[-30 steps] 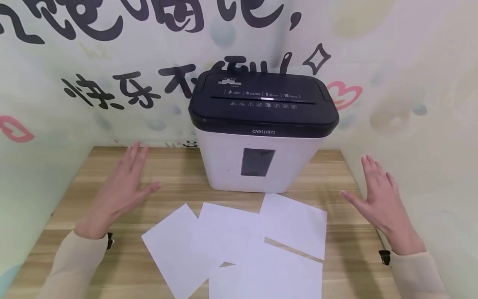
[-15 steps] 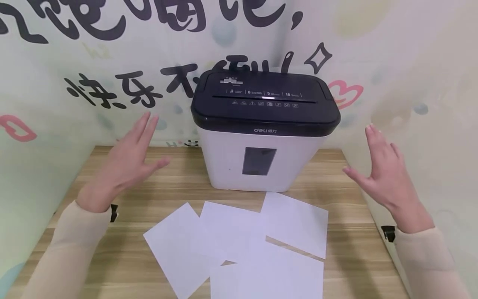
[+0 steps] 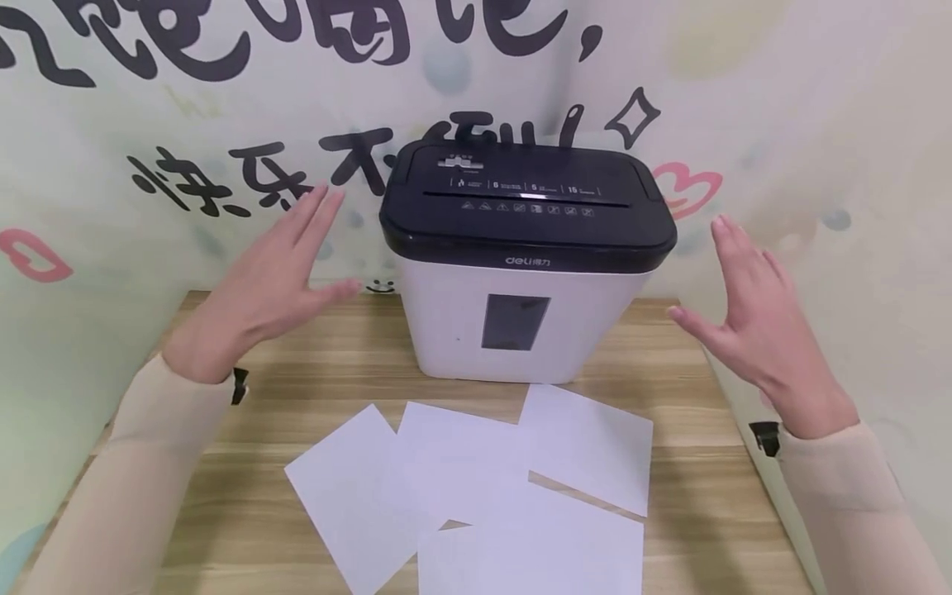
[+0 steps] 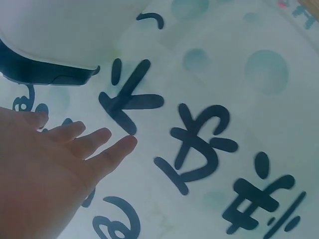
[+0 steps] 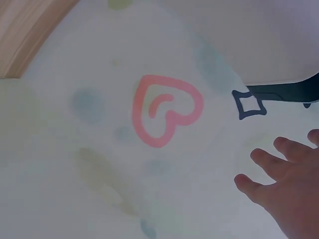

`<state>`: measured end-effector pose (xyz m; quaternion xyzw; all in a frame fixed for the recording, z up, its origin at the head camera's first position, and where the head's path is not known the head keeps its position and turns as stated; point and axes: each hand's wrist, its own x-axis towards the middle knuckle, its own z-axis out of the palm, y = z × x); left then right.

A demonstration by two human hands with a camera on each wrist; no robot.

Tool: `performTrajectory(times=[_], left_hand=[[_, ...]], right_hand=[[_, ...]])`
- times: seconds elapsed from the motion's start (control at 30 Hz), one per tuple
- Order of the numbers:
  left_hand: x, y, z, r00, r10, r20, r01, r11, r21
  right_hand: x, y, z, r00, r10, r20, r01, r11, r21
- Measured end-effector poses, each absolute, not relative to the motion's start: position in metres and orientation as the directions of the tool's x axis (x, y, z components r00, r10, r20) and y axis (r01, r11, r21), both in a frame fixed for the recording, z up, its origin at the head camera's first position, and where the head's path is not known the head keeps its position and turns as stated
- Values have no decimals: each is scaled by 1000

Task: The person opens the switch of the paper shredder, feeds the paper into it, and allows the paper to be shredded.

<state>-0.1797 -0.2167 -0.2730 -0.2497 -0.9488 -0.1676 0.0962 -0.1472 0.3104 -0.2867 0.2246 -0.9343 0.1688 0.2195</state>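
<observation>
A paper shredder (image 3: 528, 248) with a black top and white bin stands at the back of the wooden table. My left hand (image 3: 264, 285) is raised to its left, fingers straight and thumb pointing toward it, with a gap between. On the other side, my right hand (image 3: 769, 330) hovers in the air, also with straight fingers and spread thumb. Neither hand touches anything. Several white sheets of paper (image 3: 357, 496) lie partly overlapping in front of the shredder. In the left wrist view the left hand (image 4: 65, 164) shows spread fingers; the right wrist view shows the right hand (image 5: 294, 184) likewise.
A wall covering (image 3: 111, 248) with black lettering and pink hearts rises behind the table and along both sides. Bare wood (image 3: 684, 471) of the table shows to the right of the sheets. The shredder stands close to the back wall.
Both hands have risen from low over the table to beside the shredder's upper part. The left hand has also shifted right, toward it. Paper and shredder have stayed in place.
</observation>
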Motion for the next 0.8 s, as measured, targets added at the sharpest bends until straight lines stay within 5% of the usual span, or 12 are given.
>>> performTrajectory(times=[0.57,0.8], left_hand=[[-212,-171,-235,-868,474,145,494,806,326],[-234,-154,-231,-845,533,41,513,788,342]], right_hand=[[-169,259,-254,-758,-423,497,-569,801,-187],[-180,237,-240,-922,-301,245,-375,852,-364]])
